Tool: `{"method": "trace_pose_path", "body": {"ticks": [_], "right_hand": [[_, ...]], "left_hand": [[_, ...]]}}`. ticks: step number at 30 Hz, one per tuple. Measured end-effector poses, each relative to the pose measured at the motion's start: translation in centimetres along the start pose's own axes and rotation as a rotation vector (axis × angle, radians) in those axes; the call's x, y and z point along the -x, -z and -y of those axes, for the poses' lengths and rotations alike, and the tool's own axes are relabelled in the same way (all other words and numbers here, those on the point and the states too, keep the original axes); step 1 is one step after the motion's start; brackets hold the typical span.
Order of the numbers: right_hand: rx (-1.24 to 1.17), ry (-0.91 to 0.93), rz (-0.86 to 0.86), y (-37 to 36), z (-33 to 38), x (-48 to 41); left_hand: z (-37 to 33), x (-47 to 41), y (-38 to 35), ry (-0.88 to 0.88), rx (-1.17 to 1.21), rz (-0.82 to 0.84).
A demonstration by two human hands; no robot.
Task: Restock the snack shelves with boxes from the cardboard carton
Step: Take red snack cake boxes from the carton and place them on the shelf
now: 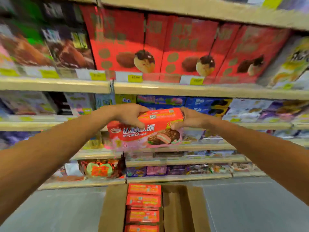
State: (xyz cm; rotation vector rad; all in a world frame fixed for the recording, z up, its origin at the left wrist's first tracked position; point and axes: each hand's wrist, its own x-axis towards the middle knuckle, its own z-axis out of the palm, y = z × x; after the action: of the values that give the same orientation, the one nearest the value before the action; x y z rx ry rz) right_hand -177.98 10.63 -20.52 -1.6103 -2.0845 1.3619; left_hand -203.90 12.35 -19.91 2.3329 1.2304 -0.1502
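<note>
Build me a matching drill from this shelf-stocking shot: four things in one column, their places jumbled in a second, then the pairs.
1. snack box
2. cardboard carton
3. tall red boxes
4. yellow price tags

A. along the front edge of the upper shelf
B. on the floor, open
C. held between left hand and right hand
D. standing upright on the upper shelf

Pairs: 1-C, 2-B, 3-D, 4-A

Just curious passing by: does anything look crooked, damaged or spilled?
Nothing stands out. The left hand and right hand grip an intact red box; more boxes sit in a neat row in the carton.
</note>
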Motion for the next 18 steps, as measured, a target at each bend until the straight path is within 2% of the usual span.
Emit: {"method": "trace_pose_path", "body": {"ticks": [7, 12, 18], "right_hand": [[0.108, 0.153, -0.248, 6.3, 11.5, 6.7], [0.018, 0.311, -0.313, 9.7, 17.7, 11.3], [-0.024, 0.433, -0.341, 14.0, 21.3, 13.4]], "left_hand": [[-5.7, 6.7, 14.2, -0.027, -0.184, -0.165], [-9.7, 10.8, 21.6, -0.029, -0.19, -0.295], [-13.1, 12.4, 26.8, -0.098, -0.172, -0.419]]}}
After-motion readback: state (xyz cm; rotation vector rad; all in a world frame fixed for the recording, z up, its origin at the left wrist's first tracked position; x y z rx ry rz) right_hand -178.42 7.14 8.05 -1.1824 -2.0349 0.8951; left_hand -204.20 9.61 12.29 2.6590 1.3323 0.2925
